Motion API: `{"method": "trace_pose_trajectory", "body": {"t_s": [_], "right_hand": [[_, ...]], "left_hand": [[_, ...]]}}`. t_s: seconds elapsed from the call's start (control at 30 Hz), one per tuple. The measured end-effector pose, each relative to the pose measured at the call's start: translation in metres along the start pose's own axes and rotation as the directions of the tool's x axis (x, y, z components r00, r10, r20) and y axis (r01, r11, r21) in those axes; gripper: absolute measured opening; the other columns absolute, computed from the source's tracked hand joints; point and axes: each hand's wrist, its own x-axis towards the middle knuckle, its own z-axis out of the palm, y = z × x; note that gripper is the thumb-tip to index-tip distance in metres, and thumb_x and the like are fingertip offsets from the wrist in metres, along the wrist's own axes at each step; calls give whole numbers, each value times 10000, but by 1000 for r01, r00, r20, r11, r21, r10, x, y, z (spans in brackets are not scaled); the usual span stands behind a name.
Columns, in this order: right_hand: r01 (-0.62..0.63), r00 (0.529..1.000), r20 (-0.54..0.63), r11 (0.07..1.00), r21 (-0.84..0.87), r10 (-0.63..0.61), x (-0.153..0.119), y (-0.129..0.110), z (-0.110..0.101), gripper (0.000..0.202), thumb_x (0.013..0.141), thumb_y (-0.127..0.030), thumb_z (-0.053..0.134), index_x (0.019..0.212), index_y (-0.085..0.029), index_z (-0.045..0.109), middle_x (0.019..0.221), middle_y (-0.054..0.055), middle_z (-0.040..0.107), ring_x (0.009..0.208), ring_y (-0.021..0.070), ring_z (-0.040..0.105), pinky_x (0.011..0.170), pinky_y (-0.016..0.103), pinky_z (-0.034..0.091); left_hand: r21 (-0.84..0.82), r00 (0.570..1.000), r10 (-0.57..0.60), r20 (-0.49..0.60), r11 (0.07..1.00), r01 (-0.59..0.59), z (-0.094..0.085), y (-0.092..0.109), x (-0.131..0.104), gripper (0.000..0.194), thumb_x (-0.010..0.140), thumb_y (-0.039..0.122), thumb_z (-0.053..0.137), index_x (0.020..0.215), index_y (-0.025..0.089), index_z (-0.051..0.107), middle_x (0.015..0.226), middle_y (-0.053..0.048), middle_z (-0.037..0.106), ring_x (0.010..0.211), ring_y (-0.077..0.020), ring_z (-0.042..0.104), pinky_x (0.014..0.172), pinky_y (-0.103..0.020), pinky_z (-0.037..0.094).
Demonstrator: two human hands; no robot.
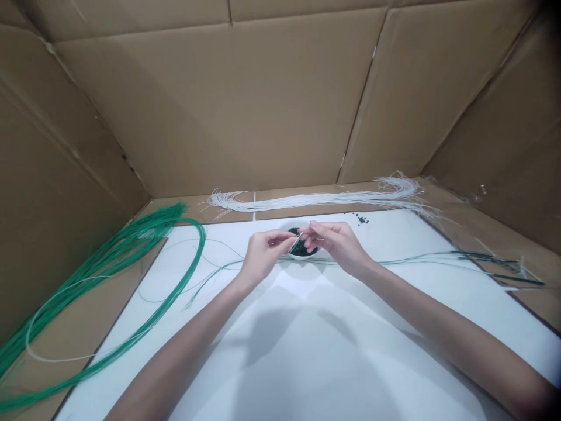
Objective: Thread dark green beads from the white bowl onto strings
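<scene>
Above a small white bowl point(302, 257) of dark green or black beads point(311, 252), both hands meet with their fingers pinched. My left hand point(262, 251) grips the lower end of a short, thin, pale strip with a green edge point(296, 242). At its upper end, the fingertips of my right hand point(336, 240) are closed on it. Finer detail at the fingertips is too small to make out. Thin green strands point(412, 257) run across the board behind the wrists, on both sides of the bowl.
A big bundle of green strands point(109, 270) curves along the left. White strands point(302, 202) lie along the back. Loose dark beads point(362, 220) are scattered at the back right of the white board point(456, 304). Dark beaded pieces point(495, 263) lie at right. Cardboard walls point(280, 105) surround the board.
</scene>
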Motion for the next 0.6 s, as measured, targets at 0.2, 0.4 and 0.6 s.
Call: {"method": "trace_pose_trajectory", "body": {"t_s": [0.2,0.4,0.6], "right_hand": [[184,983,72,935,-303,-170,0,-3,-7,183,649,-325,650,707,-153,675,727,39,631,642,123,557,580,245,481],[195,975,-37,926,-324,-218,3,-9,-13,193,652,-345,639,647,-153,647,615,11,605,526,99,514,524,243,462],[186,953,-198,958,-218,-230,14,-7,-26,211,625,-351,668,640,-143,638,560,3,570,496,90,496,490,236,440]], "left_hand": [[-15,998,-5,57,1000,5,1,-2,-1,257,686,329,604,779,100,672,717,-61,659,642,-140,582,605,-222,471],[25,982,-19,185,1000,15,-12,4,4,405,758,352,518,1122,175,541,1054,-72,612,960,-192,557,851,-292,412],[237,915,-152,373,969,64,-44,10,14,289,760,295,447,968,181,611,893,-45,641,879,-183,561,818,-278,397]]}}
